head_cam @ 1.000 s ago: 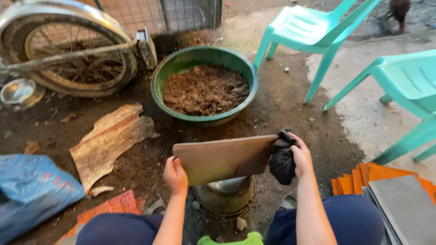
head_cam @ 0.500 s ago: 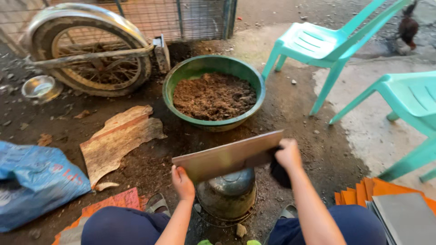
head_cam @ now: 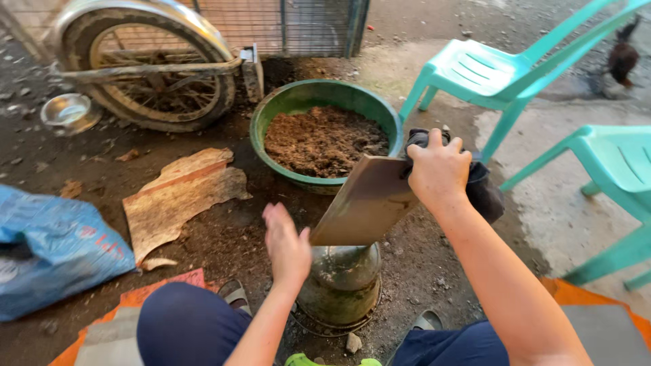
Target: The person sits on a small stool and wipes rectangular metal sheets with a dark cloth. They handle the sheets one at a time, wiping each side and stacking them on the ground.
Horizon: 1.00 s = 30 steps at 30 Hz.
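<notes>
Right hand [head_cam: 439,169] — gripping dark cloth [head_cam: 485,193] and tilted flat board [head_cam: 366,203]; left hand [head_cam: 286,244] — open, empty, beside metal pot [head_cam: 342,285].

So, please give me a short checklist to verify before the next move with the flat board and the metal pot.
1. Right hand grips the flat board through a dark cloth: ok.
2. Left hand on the board: not ok; it is open and apart from it.
3. Board level: not ok; it tilts, with the low end over the metal pot.
4. Pot upright on the ground: ok.
5. What is in the pot: cannot tell; the board hides part of its top.
6. Green basin of brown material within reach: ok, probably; it stands just beyond the pot.
</notes>
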Tool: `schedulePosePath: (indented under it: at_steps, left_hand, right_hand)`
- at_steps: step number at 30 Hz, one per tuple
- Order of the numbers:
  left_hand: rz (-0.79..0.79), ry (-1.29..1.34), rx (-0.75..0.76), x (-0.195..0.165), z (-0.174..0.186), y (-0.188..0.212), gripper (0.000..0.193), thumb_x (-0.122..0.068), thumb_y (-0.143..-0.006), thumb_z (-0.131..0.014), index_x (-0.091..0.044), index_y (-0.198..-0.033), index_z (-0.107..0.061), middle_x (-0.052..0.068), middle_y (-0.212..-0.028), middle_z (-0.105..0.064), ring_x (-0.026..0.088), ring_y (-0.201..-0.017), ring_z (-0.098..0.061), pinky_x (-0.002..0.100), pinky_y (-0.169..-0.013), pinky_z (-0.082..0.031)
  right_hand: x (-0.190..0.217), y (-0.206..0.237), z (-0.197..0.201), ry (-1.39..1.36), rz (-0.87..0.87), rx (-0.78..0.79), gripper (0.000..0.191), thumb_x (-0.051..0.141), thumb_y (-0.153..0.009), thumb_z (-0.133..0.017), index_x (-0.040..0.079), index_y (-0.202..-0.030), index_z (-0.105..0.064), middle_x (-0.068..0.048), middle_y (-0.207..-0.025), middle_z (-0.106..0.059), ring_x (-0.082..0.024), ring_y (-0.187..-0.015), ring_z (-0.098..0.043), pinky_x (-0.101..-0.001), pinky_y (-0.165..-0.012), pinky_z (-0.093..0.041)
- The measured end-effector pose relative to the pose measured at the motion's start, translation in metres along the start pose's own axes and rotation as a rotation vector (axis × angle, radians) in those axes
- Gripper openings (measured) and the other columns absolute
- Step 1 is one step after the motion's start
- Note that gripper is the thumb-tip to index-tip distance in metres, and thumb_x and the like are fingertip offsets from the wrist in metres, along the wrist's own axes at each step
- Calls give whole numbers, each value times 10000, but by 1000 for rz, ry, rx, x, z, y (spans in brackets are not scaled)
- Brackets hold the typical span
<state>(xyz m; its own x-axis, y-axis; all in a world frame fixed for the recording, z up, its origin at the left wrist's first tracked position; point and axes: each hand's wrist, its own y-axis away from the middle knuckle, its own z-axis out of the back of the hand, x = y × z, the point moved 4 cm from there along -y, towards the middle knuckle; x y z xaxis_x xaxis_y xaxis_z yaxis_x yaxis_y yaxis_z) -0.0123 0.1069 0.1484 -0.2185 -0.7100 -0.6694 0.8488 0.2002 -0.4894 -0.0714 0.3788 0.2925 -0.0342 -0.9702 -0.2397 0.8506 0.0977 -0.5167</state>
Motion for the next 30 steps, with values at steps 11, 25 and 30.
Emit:
schedulePosePath:
  at_steps: [11,25,30]
  left_hand:
    - [-801,-212,4,-123,-35,-96,684,-291,-979,-594,105,-1505,-408,215,-1239,-695,320,-1050,-677,413,-944,-536]
    - [-646,-163,144,-95,-44,-108,178,-236,-995,-614,-109,-872,-633,75,-766,-714,281,-682,-702,423,-583,-534]
    - [-614,-151,181,-89,-24,-102,194,-233,-997,-636,-100,-856,-626,64,-762,-711,279,-679,-697,419,-586,-529]
  right_hand:
    - [63,-8,-29,-70,176,-305,247,242,-821,-652,278,-1034,-773,-108,-1309,-566,-411,-1008,-549,-526,-719,-465]
    - [-46,20,-117,-1323,-522,74,368,140,-829,-701,12,-1164,-784,-242,-1169,-762,-232,-1004,-725,-402,-941,-537]
    - [49,87,-154,-1038,-447,-104,351,135,-798,-725,109,-1147,-752,-179,-1218,-643,-359,-1186,-609,-403,-1039,-490]
